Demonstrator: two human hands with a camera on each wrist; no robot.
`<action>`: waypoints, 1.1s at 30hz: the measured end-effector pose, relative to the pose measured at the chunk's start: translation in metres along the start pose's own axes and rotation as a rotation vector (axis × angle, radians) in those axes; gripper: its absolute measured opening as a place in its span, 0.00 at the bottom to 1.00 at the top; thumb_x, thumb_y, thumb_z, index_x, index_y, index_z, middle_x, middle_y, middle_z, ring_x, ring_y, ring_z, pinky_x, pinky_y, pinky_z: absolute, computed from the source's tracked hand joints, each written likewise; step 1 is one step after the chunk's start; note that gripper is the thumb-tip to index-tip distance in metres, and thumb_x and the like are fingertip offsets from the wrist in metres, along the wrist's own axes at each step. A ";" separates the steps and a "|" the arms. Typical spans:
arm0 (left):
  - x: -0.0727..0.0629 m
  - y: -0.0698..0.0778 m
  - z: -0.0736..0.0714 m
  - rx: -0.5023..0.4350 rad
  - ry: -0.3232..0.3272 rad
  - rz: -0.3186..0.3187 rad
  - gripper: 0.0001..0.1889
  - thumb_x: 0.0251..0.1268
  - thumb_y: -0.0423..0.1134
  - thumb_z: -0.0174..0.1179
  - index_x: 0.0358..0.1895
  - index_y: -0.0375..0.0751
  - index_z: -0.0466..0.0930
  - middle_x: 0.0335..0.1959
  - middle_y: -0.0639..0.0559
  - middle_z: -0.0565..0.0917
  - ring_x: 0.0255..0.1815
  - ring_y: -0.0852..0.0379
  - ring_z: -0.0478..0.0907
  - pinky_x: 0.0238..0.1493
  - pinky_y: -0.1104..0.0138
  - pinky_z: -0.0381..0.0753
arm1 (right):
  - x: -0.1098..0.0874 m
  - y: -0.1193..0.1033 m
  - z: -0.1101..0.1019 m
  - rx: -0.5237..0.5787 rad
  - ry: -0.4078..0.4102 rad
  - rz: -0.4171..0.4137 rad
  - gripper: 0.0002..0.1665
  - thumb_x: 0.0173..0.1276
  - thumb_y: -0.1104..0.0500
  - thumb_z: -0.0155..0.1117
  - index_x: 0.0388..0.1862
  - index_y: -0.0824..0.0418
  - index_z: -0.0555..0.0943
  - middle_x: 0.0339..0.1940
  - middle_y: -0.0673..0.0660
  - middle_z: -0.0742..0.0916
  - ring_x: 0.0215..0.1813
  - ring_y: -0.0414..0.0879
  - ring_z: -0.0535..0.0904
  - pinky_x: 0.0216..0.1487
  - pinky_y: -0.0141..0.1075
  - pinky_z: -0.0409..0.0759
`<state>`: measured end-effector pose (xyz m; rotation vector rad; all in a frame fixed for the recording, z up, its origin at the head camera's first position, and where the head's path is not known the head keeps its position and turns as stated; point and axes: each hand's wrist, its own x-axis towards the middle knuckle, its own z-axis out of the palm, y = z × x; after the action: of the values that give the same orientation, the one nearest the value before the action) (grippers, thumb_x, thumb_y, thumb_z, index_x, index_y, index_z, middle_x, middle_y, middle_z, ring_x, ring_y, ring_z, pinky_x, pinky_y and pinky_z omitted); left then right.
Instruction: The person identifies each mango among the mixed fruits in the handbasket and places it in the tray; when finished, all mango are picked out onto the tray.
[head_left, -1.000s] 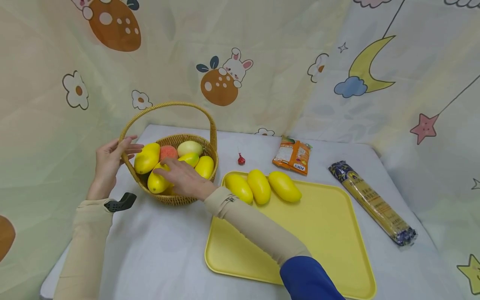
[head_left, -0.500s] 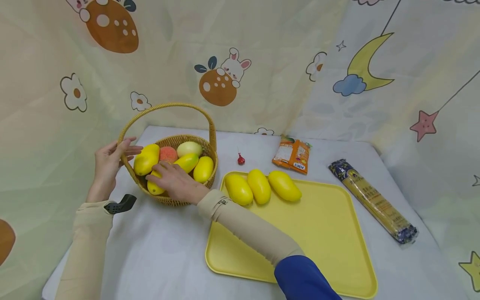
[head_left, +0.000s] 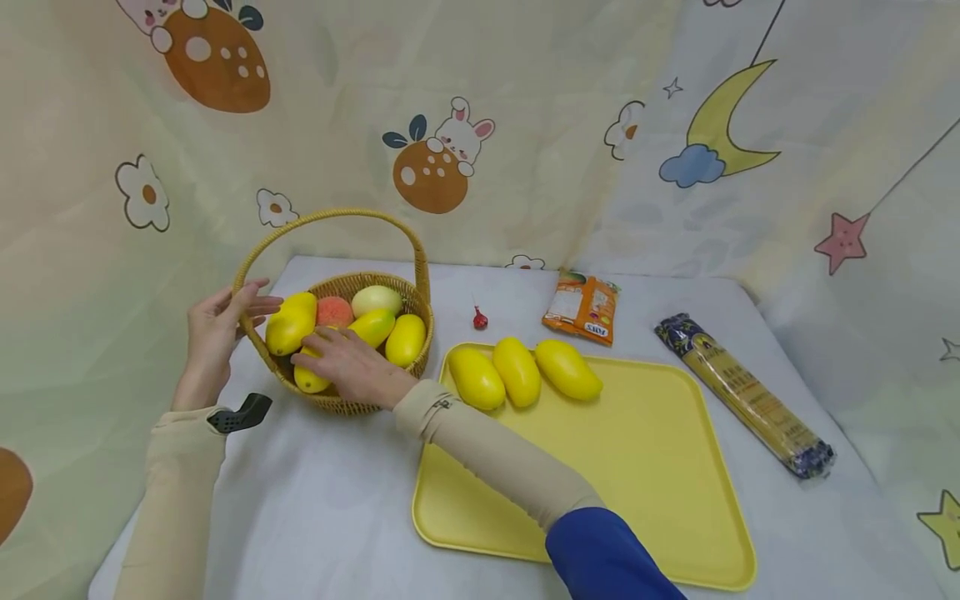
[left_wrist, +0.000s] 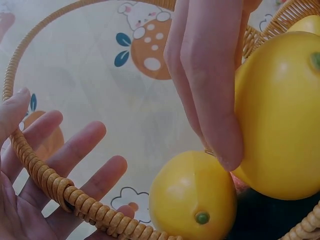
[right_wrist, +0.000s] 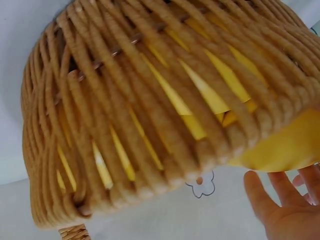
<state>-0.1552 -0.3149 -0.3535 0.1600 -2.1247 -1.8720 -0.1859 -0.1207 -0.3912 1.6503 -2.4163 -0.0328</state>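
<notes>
Left hand (head_left: 212, 335) spread, right hand (head_left: 352, 364) gripping mango (head_left: 311, 382); gapped basket (right_wrist: 150, 175), right wrist view only

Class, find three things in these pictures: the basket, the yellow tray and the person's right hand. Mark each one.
Basket (right_wrist: 140, 85): right wrist view, on its woven side wall.
Yellow tray (head_left: 637, 467): head view, on its bare flat surface.
Right hand (head_left: 350, 361): head view, on the back of the hand.

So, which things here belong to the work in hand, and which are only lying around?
Probably belong:
yellow fruit under the right-hand fingers
wicker basket
yellow tray
three yellow fruits on the tray

Probably only lying around:
orange packet
long gold-and-blue packet
small red object
</notes>
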 end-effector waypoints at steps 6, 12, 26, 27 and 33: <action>-0.001 -0.002 -0.002 -0.003 0.005 -0.003 0.26 0.64 0.56 0.58 0.58 0.42 0.78 0.33 0.65 0.87 0.40 0.64 0.83 0.44 0.79 0.77 | -0.002 0.002 -0.003 -0.030 -0.010 -0.020 0.28 0.69 0.48 0.60 0.67 0.48 0.70 0.66 0.52 0.73 0.66 0.49 0.68 0.66 0.38 0.69; -0.001 -0.001 -0.002 -0.017 0.008 -0.002 0.27 0.64 0.55 0.58 0.59 0.40 0.77 0.33 0.64 0.88 0.39 0.64 0.83 0.43 0.79 0.77 | -0.007 0.006 -0.009 -0.031 -0.022 -0.006 0.30 0.69 0.48 0.60 0.69 0.48 0.68 0.69 0.52 0.71 0.68 0.49 0.65 0.68 0.38 0.67; 0.000 0.000 0.000 0.003 0.012 -0.009 0.30 0.64 0.56 0.58 0.61 0.37 0.75 0.33 0.66 0.87 0.40 0.65 0.83 0.43 0.80 0.76 | -0.037 0.024 -0.014 0.003 0.074 -0.022 0.32 0.65 0.52 0.65 0.68 0.50 0.70 0.67 0.54 0.73 0.67 0.50 0.67 0.66 0.38 0.68; 0.000 0.000 0.000 0.002 0.011 -0.009 0.30 0.64 0.56 0.58 0.61 0.38 0.75 0.33 0.66 0.87 0.40 0.64 0.83 0.43 0.80 0.76 | -0.039 0.025 -0.015 0.001 0.083 -0.024 0.32 0.64 0.52 0.65 0.68 0.50 0.70 0.66 0.55 0.73 0.67 0.51 0.67 0.67 0.38 0.68; 0.000 -0.002 0.000 -0.013 0.010 -0.012 0.27 0.63 0.56 0.58 0.59 0.41 0.77 0.33 0.64 0.87 0.39 0.65 0.83 0.43 0.80 0.77 | -0.062 0.033 -0.020 -0.004 0.156 -0.032 0.31 0.62 0.56 0.66 0.66 0.52 0.72 0.64 0.56 0.75 0.66 0.52 0.69 0.66 0.40 0.67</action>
<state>-0.1558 -0.3155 -0.3556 0.1786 -2.1089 -1.8880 -0.1904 -0.0494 -0.3773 1.6256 -2.2730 0.0823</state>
